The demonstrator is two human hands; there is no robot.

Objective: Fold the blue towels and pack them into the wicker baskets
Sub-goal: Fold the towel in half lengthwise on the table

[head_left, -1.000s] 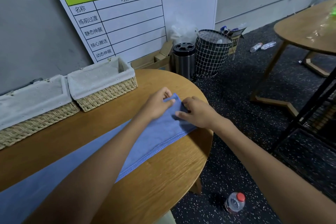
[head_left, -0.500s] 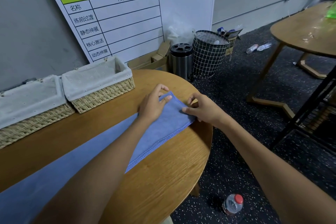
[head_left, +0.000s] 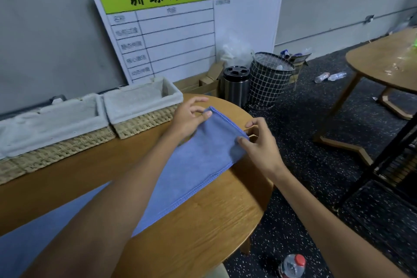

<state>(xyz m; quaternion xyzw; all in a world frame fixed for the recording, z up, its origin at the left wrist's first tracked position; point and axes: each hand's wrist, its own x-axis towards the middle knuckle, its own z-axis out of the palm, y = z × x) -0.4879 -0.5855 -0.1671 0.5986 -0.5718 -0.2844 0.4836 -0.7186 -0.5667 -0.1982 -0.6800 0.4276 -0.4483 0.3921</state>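
A long blue towel (head_left: pixel 194 165) lies folded lengthwise along the wooden table (head_left: pixel 203 228), running from bottom left to the far right end. My left hand (head_left: pixel 188 117) pinches the towel's far corner between thumb and fingers. My right hand (head_left: pixel 259 142) pinches the near corner of the same end, which is raised off the table. Two wicker baskets with white cloth liners stand along the table's back edge: one (head_left: pixel 144 106) just left of my left hand, the other (head_left: pixel 52 128) further left. Both look empty.
A printed board (head_left: pixel 191 27) leans on the wall behind the baskets. On the floor to the right stand a steel bin (head_left: pixel 237 86) and a wire-mesh basket (head_left: pixel 270 79). A second round table (head_left: pixel 383 61) is at far right, a bottle (head_left: pixel 292 266) lies below.
Both hands went from pressing the towel's end flat to pinching its two corners and lifting that end off the table. The camera view shifted slightly.
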